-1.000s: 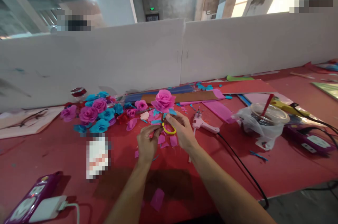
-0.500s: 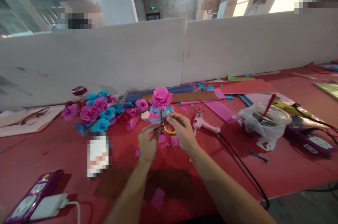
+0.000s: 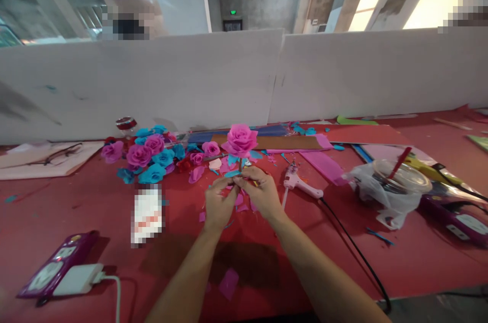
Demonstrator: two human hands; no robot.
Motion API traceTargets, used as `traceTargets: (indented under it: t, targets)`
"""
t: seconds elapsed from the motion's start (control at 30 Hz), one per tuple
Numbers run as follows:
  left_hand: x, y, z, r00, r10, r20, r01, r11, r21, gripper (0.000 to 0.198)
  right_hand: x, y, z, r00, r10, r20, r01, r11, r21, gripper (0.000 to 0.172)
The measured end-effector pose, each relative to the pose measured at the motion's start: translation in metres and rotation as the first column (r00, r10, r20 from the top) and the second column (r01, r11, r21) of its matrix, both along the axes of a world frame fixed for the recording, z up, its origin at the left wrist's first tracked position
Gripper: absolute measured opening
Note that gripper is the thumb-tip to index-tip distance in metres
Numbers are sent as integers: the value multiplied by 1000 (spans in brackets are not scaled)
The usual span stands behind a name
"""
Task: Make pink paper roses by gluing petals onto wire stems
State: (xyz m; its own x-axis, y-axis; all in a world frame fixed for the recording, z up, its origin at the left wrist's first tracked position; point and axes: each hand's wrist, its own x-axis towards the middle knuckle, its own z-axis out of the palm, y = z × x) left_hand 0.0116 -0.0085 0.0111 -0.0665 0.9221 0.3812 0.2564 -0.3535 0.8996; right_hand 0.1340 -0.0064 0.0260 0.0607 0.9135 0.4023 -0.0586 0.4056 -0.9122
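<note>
A pink paper rose (image 3: 240, 140) stands upright on a thin stem above my two hands, with small blue leaves under the bloom. My left hand (image 3: 218, 205) pinches the stem from the left. My right hand (image 3: 258, 192) pinches it from the right, fingertips touching those of the left. Pink and blue paper scraps (image 3: 241, 204) lie on the red table (image 3: 95, 221) under my hands. The yellow ring seen earlier is hidden behind my fingers.
A heap of pink and blue paper roses (image 3: 147, 158) lies to the left. A white glue gun (image 3: 301, 185) with a black cord lies right of my hands. A plastic cup in a bag (image 3: 392, 183), a purple power strip (image 3: 61, 272) and coloured sheets (image 3: 274, 141) surround them. White partition boards (image 3: 229, 79) stand behind.
My hands have closed together on the stem just under the rose, covering the yellow ring. The camera view shifted slightly left, so everything sits a bit further right.
</note>
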Motion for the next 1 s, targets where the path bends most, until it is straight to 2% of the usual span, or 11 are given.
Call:
traceTargets:
  t: [0.1, 0.2, 0.27, 0.33, 0.43, 0.5, 0.57, 0.8, 1.0]
  targets:
    - [3, 0, 2, 975, -183, 129, 203, 966, -162, 18, 3, -2, 4, 984, 52, -173, -77, 987, -143, 10]
    - [4, 2, 0, 865, -303, 399, 427, 863, -271, 23, 8, 1, 5, 935, 92, -343, -205, 929, -309, 19]
    - [3, 4, -2, 745, -280, 605, 543, 782, -307, 28, 11, 4, 4, 911, 78, -404, -241, 898, -368, 24]
    - [1, 5, -2, 644, -217, 733, 629, 696, -347, 31, 12, 7, 3, 901, 53, -430, -247, 878, -409, 26]
    - [-2, 5, -1, 604, -159, 781, 682, 610, -403, 31, 13, 10, 2, 901, 12, -433, -225, 868, -442, 29]
    - [-2, 5, -1, 613, -154, 775, 683, 596, -422, 31, 13, 11, 0, 906, -17, -422, -188, 878, -440, 29]
    - [-1, 4, -2, 627, -165, 761, 674, 606, -423, 29, 12, 12, -2, 910, -31, -412, -164, 889, -428, 28]
    - [3, 2, -9, 669, -205, 714, 643, 641, -419, 22, 10, 11, -2, 906, -10, -423, -180, 895, -407, 29]
    - [0, 2, -6, 621, -209, 755, 682, 619, -390, 32, 9, 10, -2, 909, -13, -416, -191, 876, -443, 32]
